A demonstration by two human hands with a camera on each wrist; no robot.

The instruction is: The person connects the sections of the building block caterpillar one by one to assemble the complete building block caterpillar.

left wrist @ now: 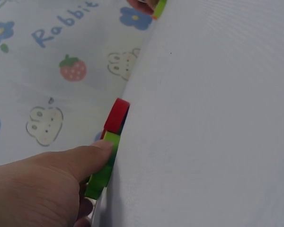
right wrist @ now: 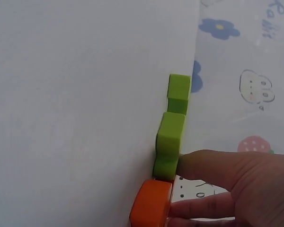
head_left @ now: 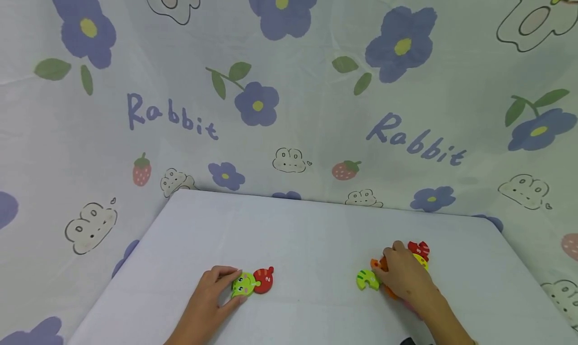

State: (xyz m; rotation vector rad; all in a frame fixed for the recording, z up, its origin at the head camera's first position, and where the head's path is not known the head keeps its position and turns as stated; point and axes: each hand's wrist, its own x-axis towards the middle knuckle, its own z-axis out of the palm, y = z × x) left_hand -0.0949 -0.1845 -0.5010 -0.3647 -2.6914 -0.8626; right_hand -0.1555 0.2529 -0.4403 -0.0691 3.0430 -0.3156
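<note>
My left hand pinches a green smiling-face puzzle piece between thumb and fingers on the white table. Joined to that piece is a red puzzle piece marked with a 2. In the left wrist view, the thumb of my left hand presses the green edge. Over a cluster of pieces at the right is my right hand, its fingers bent. Beside its thumb lies a green striped puzzle piece. Its fingers touch an orange piece in the right wrist view; the hand hides whether anything is gripped.
Beyond my right hand lie a red piece and a yellow piece. The white tabletop ends at a patterned cloth with flowers and rabbits. A small black object shows at the bottom edge.
</note>
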